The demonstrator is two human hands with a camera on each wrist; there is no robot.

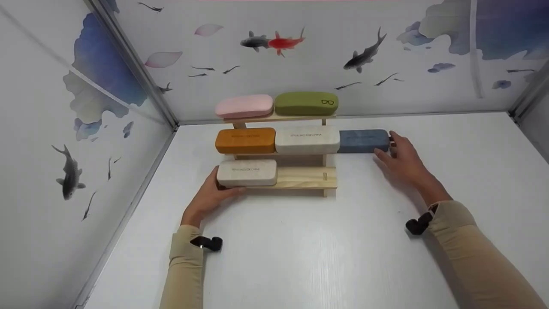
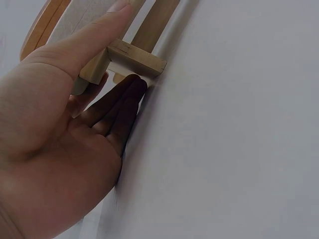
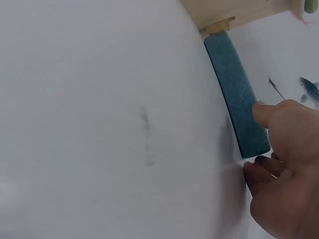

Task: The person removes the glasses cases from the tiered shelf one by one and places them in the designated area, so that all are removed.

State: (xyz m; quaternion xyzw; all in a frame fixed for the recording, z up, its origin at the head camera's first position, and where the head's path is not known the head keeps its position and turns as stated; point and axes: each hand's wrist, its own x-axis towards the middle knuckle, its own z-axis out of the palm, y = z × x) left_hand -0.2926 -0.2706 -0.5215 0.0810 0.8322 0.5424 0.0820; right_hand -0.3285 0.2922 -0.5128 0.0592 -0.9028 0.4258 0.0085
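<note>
My left hand (image 1: 210,195) holds the left end of the low shelf of a wooden display stand (image 1: 306,183). Its thumb lies along the front edge, while its other fingers reach below the shelf beside a leg (image 2: 139,59). A cream glasses case (image 1: 247,173) sits on that shelf, by this hand. On the right, my right hand (image 1: 403,159) holds the outer end of a blue glasses case (image 1: 363,141), thumb on one face and fingers at the end. The blue case (image 3: 234,94) reaches toward the stand; its inner end is hidden in the head view behind a white glasses case (image 1: 307,140).
An orange glasses case (image 1: 245,140) shares the middle shelf with the white one. On the top shelf are a pink case (image 1: 244,106) and a green case (image 1: 306,103). The stand is on a white table (image 1: 300,249), near a wall with painted fish.
</note>
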